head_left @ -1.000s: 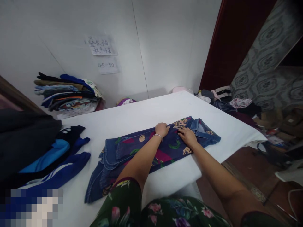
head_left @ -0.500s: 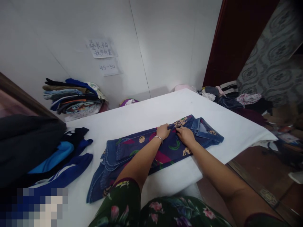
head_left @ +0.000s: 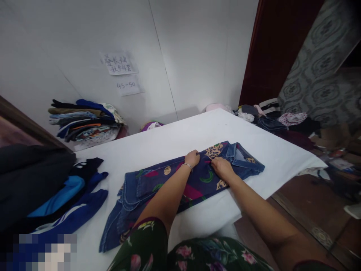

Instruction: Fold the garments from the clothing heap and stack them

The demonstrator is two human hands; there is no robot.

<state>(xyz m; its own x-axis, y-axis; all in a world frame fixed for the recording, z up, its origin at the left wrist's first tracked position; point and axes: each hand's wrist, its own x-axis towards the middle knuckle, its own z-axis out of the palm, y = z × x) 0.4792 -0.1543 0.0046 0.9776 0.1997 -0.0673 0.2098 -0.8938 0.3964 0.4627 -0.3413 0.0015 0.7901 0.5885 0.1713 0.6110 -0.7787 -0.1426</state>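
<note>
A patterned denim jacket (head_left: 169, 184) lies lengthwise on the white table, folded into a long strip, its collar at the right end. Its cloth is dark blue with magenta, green and tan prints and paler denim trim. My left hand (head_left: 192, 159), with a bracelet at the wrist, grips the far edge of the jacket near its middle. Just to the right, my right hand (head_left: 223, 169) has its fingers curled into the cloth below the collar. The fingertips of both hands are partly hidden.
Dark and blue garments (head_left: 64, 192) are heaped on the table's left side. A stack of folded clothes (head_left: 87, 120) stands by the wall at the back left. More clothes (head_left: 270, 116) lie beyond the far right edge of the white table (head_left: 270, 150). Paper signs (head_left: 120, 64) hang on the wall.
My right hand has shifted slightly on the cloth, and the far edge between my hands looks smoother. The camera view has moved a little; the jacket stays in place.
</note>
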